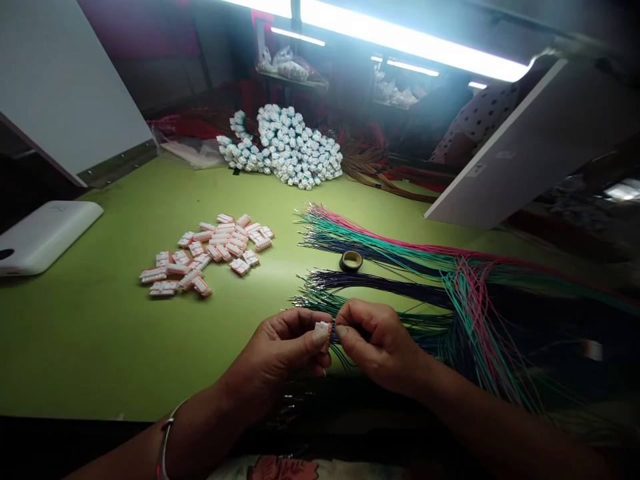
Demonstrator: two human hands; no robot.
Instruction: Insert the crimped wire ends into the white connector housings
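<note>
My left hand [287,341] is closed on a small white and orange plastic connector [323,327], with the thumb on its face. Just to the right, my right hand [377,339] pinches a thin wire close against the connector's side; the fingertips hide most of the wire. Under and behind my hands lie bundles of wires with bare metal terminals, a dark green one [320,300], a black one [380,280] and a pink and teal one [380,233]. Left of them is a loose pile of more connectors [220,240].
A roll of black tape [351,261] lies between the bundles. White connectors with teal wires [295,147] are heaped at the back of the green table [90,333]. A white power bank [50,233] is at left. White panels [505,153] flank the table, and a lamp [400,37] hangs above.
</note>
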